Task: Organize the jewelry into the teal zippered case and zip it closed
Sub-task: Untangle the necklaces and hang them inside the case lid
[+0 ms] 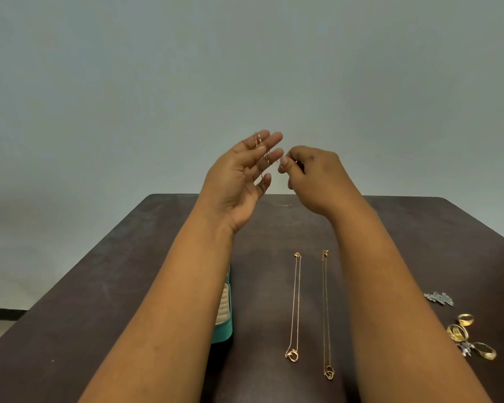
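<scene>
Chain [263,161] is draped over my left hand [239,181]'s spread fingers. Right hand [312,175] pinches its end. Two necklaces [296,306] lie on the desk [128,257].

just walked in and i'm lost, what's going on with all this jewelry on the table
A person is sorting jewelry into a teal zippered case, which lies open on the dark table, mostly hidden under the left forearm. Both hands are raised: a thin gold chain is draped over the left hand, and the right hand pinches its end. Two gold pendant necklaces lie straight on the table, with gold rings and a silver piece at the right.
</scene>
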